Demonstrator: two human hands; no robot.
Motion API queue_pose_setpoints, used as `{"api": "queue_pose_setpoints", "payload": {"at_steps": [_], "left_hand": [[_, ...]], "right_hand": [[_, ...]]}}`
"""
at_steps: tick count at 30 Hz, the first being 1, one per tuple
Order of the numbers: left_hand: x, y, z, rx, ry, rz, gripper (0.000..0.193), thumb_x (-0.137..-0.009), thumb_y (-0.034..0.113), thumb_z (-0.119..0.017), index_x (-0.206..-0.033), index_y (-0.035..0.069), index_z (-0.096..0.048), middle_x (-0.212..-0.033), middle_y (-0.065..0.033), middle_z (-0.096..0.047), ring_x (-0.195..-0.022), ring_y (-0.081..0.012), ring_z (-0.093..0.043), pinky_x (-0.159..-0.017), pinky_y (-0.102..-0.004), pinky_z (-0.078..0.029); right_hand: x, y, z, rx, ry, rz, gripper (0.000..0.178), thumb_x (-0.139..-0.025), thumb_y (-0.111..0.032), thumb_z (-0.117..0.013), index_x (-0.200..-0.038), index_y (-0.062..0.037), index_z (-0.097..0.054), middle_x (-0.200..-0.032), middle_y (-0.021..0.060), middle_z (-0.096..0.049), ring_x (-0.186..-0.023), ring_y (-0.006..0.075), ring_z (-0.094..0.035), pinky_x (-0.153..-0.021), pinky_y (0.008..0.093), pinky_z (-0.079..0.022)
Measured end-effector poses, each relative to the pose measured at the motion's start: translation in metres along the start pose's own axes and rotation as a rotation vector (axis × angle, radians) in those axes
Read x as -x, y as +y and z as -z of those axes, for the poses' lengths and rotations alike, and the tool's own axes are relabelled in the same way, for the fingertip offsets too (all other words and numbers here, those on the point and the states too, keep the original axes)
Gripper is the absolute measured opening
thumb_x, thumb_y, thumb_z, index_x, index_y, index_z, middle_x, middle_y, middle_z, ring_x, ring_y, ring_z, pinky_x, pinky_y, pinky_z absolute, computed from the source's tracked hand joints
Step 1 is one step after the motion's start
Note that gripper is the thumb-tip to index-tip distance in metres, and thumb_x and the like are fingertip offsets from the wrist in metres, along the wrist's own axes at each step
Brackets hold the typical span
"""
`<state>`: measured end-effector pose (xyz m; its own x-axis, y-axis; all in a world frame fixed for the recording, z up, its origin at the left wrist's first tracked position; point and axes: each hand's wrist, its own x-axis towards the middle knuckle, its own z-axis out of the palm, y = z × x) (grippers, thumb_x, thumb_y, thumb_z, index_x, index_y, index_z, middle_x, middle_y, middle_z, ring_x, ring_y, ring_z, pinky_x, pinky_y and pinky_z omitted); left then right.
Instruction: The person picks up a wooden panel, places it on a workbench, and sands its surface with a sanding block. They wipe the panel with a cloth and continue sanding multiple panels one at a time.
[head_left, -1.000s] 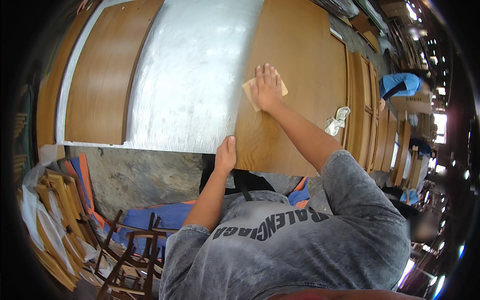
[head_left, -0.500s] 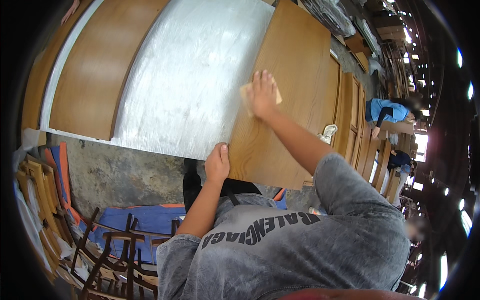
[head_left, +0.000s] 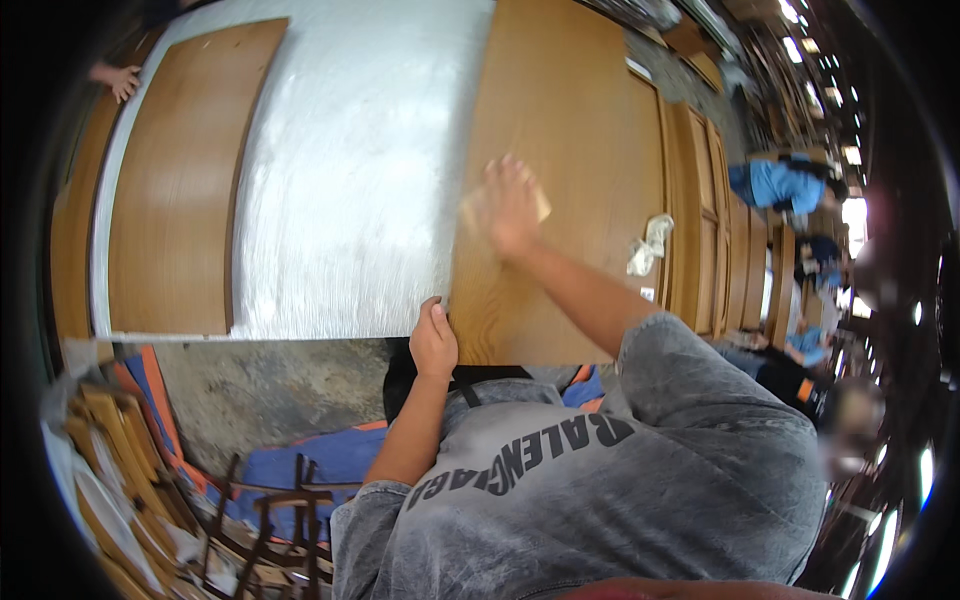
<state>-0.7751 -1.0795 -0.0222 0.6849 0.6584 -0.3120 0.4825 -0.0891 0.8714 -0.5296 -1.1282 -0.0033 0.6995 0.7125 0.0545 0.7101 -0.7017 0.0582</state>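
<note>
A long brown wooden panel lies in front of me, its left side beside a silvery wrapped surface. My right hand is pressed flat over a tan sheet of what looks like sandpaper on the panel's face; motion blurs the fingers slightly. At the panel's near left corner, my left hand grips the edge, thumb up, with some fingers hidden.
Another brown panel lies on the silvery surface at left, where another person's hand rests. A crumpled white cloth sits at right. Below left are dark wooden frames and stacked boards. People work farther right.
My right hand and the sheet have slid slightly left and nearer along the panel. My left hand stays at the corner. The view has turned, and the other person's hand shows more fully.
</note>
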Motion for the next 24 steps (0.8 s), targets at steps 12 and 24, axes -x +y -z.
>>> {"api": "queue_pose_setpoints", "payload": {"at_steps": [12, 24], "left_hand": [[0.001, -0.010, -0.014, 0.020, -0.173, -0.116, 0.054, -0.113, 0.037, -0.032, -0.119, -0.007, -0.063, -0.109, -0.0316, -0.069, -0.097, -0.0496, -0.064, -0.086, -0.0502, -0.050], [0.001, -0.009, -0.019, -0.014, -0.185, -0.104, 0.063, -0.113, 0.041, -0.031, -0.125, -0.015, -0.058, -0.121, -0.0369, -0.063, -0.109, -0.0477, -0.060, -0.098, -0.0481, -0.046]], "right_hand": [[0.066, 0.048, 0.023, -0.057, 0.089, -0.391, 0.066, -0.103, -0.043, -0.048, -0.160, -0.0103, -0.036, -0.167, 0.0197, -0.030, -0.155, 0.0378, -0.024, -0.125, 0.0545, -0.019], [0.157, 0.049, 0.026, -0.090, 0.070, -0.586, 0.066, -0.102, -0.041, -0.050, -0.159, -0.0095, -0.037, -0.166, 0.0174, -0.031, -0.154, 0.0390, -0.027, -0.124, 0.0565, -0.020]]}}
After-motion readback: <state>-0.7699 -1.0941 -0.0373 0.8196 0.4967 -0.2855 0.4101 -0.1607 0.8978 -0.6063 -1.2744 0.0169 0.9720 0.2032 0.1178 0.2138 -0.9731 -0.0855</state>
